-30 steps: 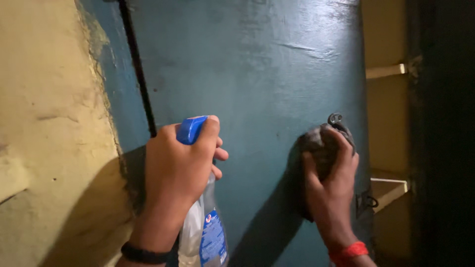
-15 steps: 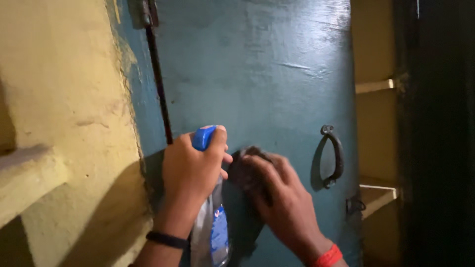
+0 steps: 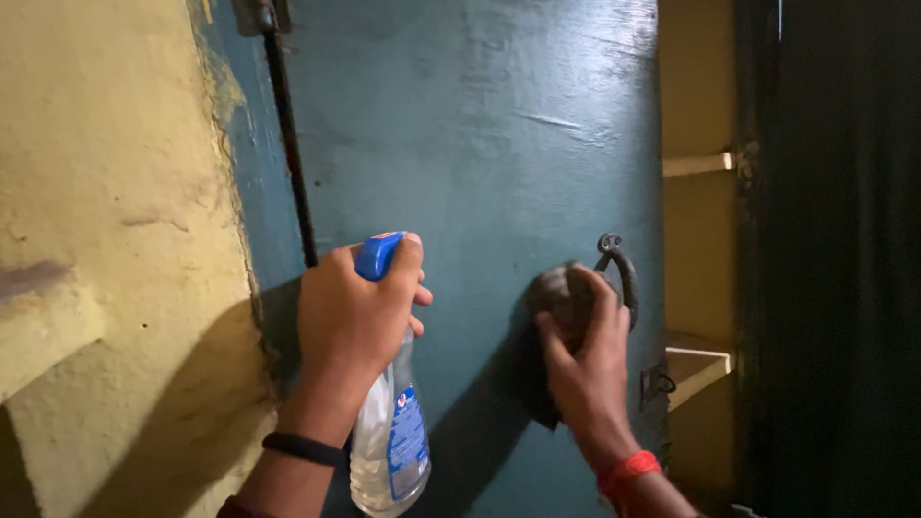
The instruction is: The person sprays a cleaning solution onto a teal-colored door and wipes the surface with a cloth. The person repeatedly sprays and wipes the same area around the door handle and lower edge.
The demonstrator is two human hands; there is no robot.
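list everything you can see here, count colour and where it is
spray bottle: one, clear with blue trigger head and blue label, held upright before the door
cloth: one, dark grey, pressed on the door beside the handle
door: one, teal, centre
door handle: one, dark metal, right side of door
rod: one, dark, along door's left edge
wall: yellow, left
shelves: two, yellowish, right of door
wristbands: black left, red right
left hand: grips the bottle
right hand: presses the cloth

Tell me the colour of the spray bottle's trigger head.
Blue; the spray bottle itself is clear. Seen in the head view, held in the left hand.
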